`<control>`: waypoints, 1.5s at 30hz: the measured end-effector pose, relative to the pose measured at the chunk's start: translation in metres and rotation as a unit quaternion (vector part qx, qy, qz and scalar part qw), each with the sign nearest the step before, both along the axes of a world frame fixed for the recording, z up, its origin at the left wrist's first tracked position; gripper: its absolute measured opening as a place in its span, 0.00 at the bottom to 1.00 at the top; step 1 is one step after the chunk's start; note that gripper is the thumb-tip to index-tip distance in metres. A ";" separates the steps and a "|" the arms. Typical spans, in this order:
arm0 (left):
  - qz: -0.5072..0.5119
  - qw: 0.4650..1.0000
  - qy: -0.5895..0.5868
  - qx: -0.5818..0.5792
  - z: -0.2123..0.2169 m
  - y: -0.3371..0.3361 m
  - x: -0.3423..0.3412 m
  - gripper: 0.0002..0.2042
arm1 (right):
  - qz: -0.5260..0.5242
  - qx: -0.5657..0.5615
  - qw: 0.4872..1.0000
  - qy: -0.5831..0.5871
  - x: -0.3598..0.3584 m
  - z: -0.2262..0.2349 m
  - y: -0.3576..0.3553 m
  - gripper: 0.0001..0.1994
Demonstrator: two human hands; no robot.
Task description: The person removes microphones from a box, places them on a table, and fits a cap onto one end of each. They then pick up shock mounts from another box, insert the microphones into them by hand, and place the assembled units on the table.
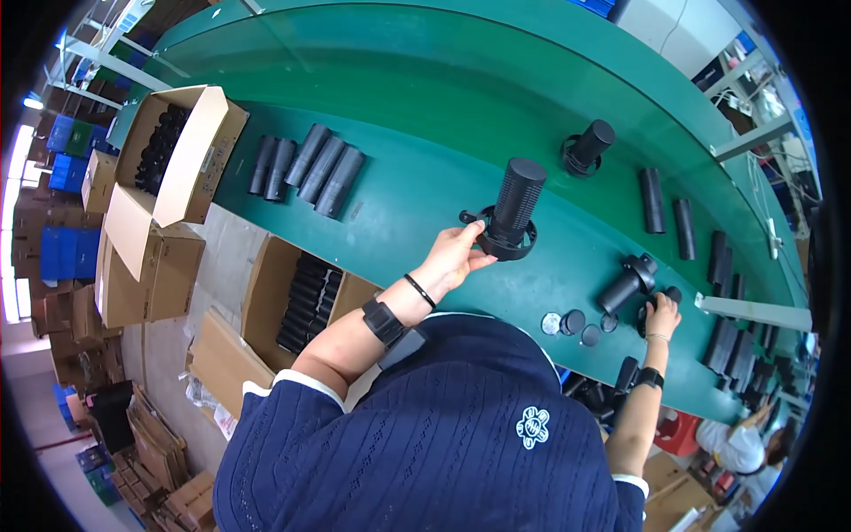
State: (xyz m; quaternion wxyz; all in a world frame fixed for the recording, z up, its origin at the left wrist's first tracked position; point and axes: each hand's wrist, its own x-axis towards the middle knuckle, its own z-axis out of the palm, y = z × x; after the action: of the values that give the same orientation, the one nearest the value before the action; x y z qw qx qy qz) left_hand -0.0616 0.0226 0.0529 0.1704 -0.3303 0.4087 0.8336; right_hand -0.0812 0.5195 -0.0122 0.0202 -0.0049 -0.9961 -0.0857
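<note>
Navy shirt; left grip pinching ringed cylinder, right grip curled round black part

A single wide fisheye view looks steeply down from the wearer's head, at the near side of the green workbench, and faces across it. It sits near enough for the navy top before the bench to loom large, with left hand and right hand over the bench farther off; the bench's long edges bend toward the dark rim
</note>
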 end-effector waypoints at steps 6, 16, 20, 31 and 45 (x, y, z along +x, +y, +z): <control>-0.009 0.995 0.027 0.100 -0.009 -0.002 -0.001 0.17 | 0.063 -0.394 0.916 0.049 -0.001 0.067 -0.140 0.06; -0.116 0.962 0.005 0.247 -0.039 0.014 -0.001 0.18 | 0.080 -0.670 0.736 -0.052 0.007 0.056 -0.298 0.29; -0.143 0.989 -0.015 -0.036 -0.046 0.008 0.000 0.18 | 0.144 -0.481 0.863 -0.058 -0.004 0.074 -0.301 0.23; -0.283 0.907 0.202 -0.239 -0.054 0.008 -0.041 0.21 | 0.199 -0.391 0.888 -0.139 -0.007 0.070 -0.309 0.24; -0.399 0.883 0.107 -0.222 -0.063 0.011 -0.087 0.23 | 0.238 -0.405 0.871 -0.146 -0.016 0.070 -0.309 0.24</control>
State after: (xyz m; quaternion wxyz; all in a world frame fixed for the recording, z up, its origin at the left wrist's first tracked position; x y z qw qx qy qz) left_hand -0.1483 0.0334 -0.0099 0.3658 -0.0771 0.6959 0.6131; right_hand -0.0971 0.2106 0.0574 -0.1090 0.2373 -0.9061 0.3330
